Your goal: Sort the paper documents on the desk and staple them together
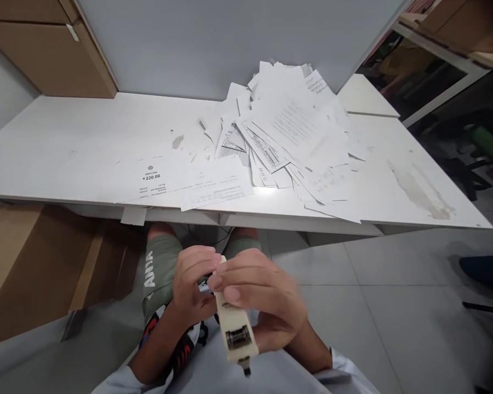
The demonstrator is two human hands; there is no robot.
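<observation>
Over my lap, below the desk edge, both hands hold a cream-coloured stapler (235,328), its open end pointing toward me. My right hand (263,301) wraps round its body from the right, fingers closed over the top. My left hand (193,284) is curled at the stapler's far end, fingertips pinched against it. On the white desk (66,148) above lies a loose pile of printed papers (287,131), a receipt marked 220.00 (152,178) and another slip (216,189) at the front edge.
A grey partition (213,38) backs the desk. Brown cardboard boxes (36,262) stand under the desk on the left, wooden cabinets (45,44) at upper left. Grey floor tiles (394,306) spread to the right, with dark chair parts (476,158) beyond.
</observation>
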